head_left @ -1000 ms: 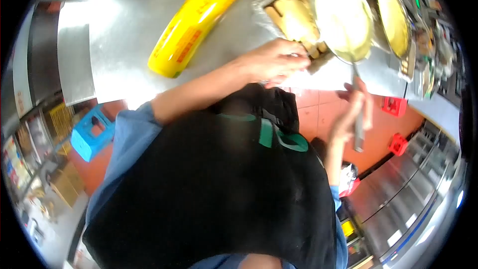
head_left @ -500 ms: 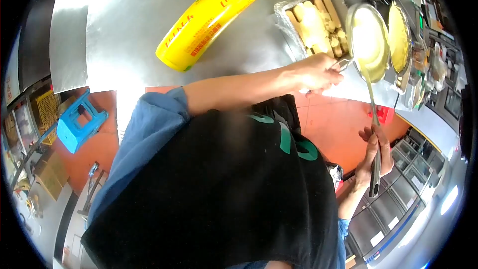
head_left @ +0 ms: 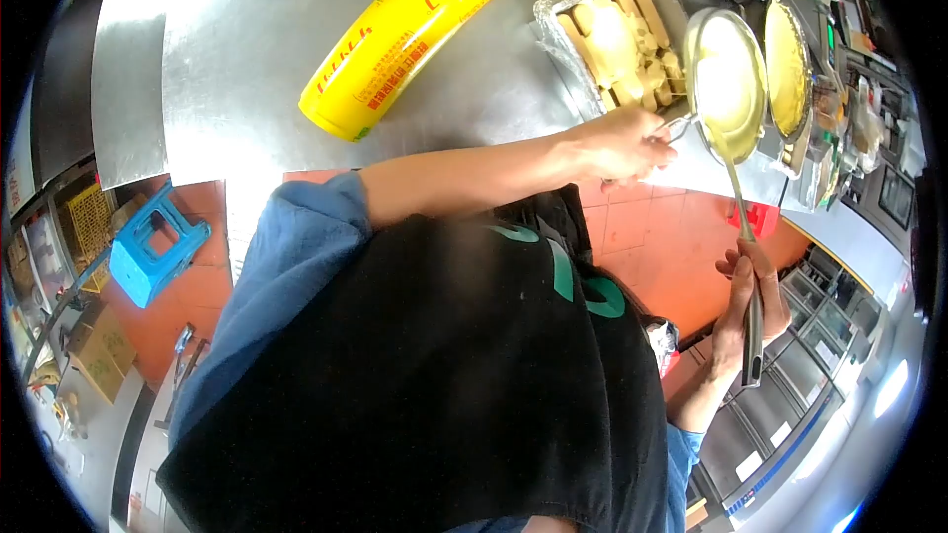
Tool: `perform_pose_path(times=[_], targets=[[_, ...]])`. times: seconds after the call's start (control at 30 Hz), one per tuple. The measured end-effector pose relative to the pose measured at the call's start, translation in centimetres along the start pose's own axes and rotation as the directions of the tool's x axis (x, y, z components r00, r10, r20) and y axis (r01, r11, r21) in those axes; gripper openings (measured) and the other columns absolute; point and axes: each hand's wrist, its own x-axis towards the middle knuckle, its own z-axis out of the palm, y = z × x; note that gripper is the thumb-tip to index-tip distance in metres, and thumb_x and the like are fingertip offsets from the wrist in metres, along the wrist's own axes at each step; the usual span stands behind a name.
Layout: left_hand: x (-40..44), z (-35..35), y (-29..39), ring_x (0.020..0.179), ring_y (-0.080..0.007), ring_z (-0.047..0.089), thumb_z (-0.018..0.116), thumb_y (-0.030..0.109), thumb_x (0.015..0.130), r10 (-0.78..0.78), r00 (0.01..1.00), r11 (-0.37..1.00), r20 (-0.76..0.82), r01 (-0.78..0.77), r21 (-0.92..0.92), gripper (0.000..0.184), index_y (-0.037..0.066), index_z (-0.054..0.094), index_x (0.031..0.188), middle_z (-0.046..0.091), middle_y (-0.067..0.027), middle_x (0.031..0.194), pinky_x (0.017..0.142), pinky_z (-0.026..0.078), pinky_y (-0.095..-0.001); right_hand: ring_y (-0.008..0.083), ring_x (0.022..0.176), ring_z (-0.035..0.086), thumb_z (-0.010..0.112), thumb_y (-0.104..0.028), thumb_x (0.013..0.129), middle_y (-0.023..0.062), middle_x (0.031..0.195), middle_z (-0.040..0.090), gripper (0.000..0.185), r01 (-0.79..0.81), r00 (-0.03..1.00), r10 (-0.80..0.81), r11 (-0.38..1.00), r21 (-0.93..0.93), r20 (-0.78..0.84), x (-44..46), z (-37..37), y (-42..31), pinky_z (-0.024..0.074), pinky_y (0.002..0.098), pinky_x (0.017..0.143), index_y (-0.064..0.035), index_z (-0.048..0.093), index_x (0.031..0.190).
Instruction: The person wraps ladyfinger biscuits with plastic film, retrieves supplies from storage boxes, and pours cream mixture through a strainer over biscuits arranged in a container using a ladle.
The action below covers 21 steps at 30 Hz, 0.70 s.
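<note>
My left hand (head_left: 632,145) is closed around the wire-like handle of a metal bowl (head_left: 693,44), which tips over the right side of a pan. Pale yellow cream (head_left: 729,89) fills the bowl. My right hand (head_left: 748,306) grips the long metal handle of a utensil (head_left: 753,336); its head sits inside the bowl in the cream, so I cannot tell whether it is a spoon or a spatula. Beside the bowl, a pan lined with plastic wrap (head_left: 558,32) holds several ladyfinger biscuits (head_left: 647,12), with cream (head_left: 610,44) lying over the middle ones.
A yellow roll of cling film (head_left: 395,49) lies on the steel table (head_left: 237,69). Right of the bowl stands a round container of yellow, grainy-looking food (head_left: 787,69). A blue stool (head_left: 158,247) is on the red floor at left, and steel cabinets (head_left: 780,405) stand at lower right.
The lower end of the utensil has swung slightly right along with my right hand. My left hand and the bowl hold nearly the same pose; the whole view has shifted a little.
</note>
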Motion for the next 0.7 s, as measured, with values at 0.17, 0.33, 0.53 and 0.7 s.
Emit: perform_pose_path(times=[0.17, 0.33, 0.53, 0.7], targets=[[0.5, -0.9, 0.0, 0.041, -0.0077, 0.036, 0.050, 0.016, 0.094, 0.024, 1.000, 0.999, -0.003, -0.024, -0.031, 0.021, -0.004, 0.052, 0.091, 0.040, 0.0006, 0.055, 0.033, 0.032, -0.0249, 0.0158, 0.068, 0.065, 0.053, -0.009, 0.090, 0.0134, 0.078, 0.066, 0.021, 0.051, 0.997, -0.047, 0.997, -0.060, 0.056, 2.1, 0.8, -0.2, 0.0517, 0.0248, 0.063, 0.0045, 0.063, 0.102], [0.5, -2.3, 0.8, 0.039, -0.0068, 0.034, 0.052, 0.018, 0.093, 0.035, 0.998, 0.995, -0.044, -0.039, -0.094, 0.022, -0.004, 0.051, 0.094, 0.040, 0.0010, 0.054, 0.032, 0.030, -0.0247, 0.0183, 0.066, 0.066, 0.056, -0.006, 0.087, 0.0147, 0.077, 0.066, 0.016, 0.114, 0.992, -0.116, 0.993, 0.030, 0.046, 3.6, 1.9, -1.0, 0.0499, 0.0260, 0.060, 0.0018, 0.064, 0.097], [0.4, -2.9, 1.4, 0.041, -0.0063, 0.036, 0.053, 0.020, 0.093, 0.075, 0.995, 0.995, -0.071, -0.079, -0.053, 0.025, -0.005, 0.052, 0.093, 0.041, 0.0005, 0.054, 0.032, 0.031, -0.0241, 0.0180, 0.067, 0.066, 0.055, -0.007, 0.087, 0.0158, 0.079, 0.066, 0.017, 0.185, 0.981, -0.185, 0.983, 0.005, 0.062, 4.3, 2.1, -1.5, 0.0502, 0.0253, 0.060, 0.0025, 0.064, 0.097], [1.3, -3.6, 0.7, 0.041, -0.0068, 0.036, 0.053, 0.018, 0.092, 0.149, 0.989, 0.985, -0.012, -0.149, -0.082, 0.024, -0.005, 0.053, 0.092, 0.040, 0.0006, 0.054, 0.032, 0.032, -0.0247, 0.0197, 0.067, 0.066, 0.055, -0.009, 0.088, 0.0153, 0.080, 0.067, 0.018, 0.183, 0.981, -0.178, 0.980, -0.073, 0.072, 5.0, 2.3, -1.2, 0.0505, 0.0260, 0.061, 0.0028, 0.065, 0.097]])
